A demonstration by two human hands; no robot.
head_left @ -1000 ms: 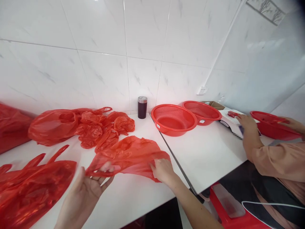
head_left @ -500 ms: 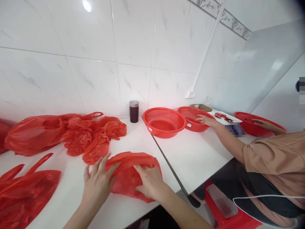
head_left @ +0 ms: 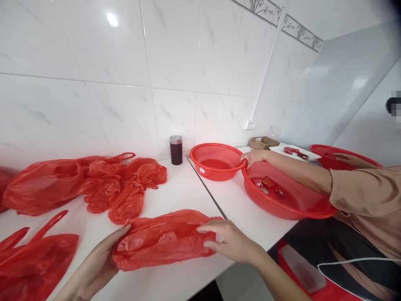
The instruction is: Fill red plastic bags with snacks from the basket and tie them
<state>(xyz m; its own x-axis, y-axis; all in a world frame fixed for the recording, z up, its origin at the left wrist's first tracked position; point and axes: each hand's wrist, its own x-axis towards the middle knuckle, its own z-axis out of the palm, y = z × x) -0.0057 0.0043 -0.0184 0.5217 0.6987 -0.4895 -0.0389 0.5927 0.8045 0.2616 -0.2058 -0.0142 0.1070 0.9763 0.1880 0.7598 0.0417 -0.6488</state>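
Note:
A red plastic bag [head_left: 166,238] lies stretched sideways across the front of the white table. My left hand [head_left: 103,255] grips its left end, the thumb on top and the other fingers hidden underneath. At the bag's right end, my right hand [head_left: 228,240] rests against the plastic with thumb and fingers apart. Behind my left hand sits a heap of crumpled red bags [head_left: 109,179]. Another red bag [head_left: 40,255], its handles raised, lies at the lower left.
A dark tumbler [head_left: 176,151] stands by the wall. To its right is a red basket [head_left: 216,173]. A co-worker's hand [head_left: 253,156] is at the rim of a large tilted basket [head_left: 282,209] containing small packets. A cardboard box [head_left: 263,143] sits behind.
My hands have moved apart, drawing the bag out wider; my left hand has taken hold of its left end. The co-worker has brought a large basket with packets forward, beside the nearer basket.

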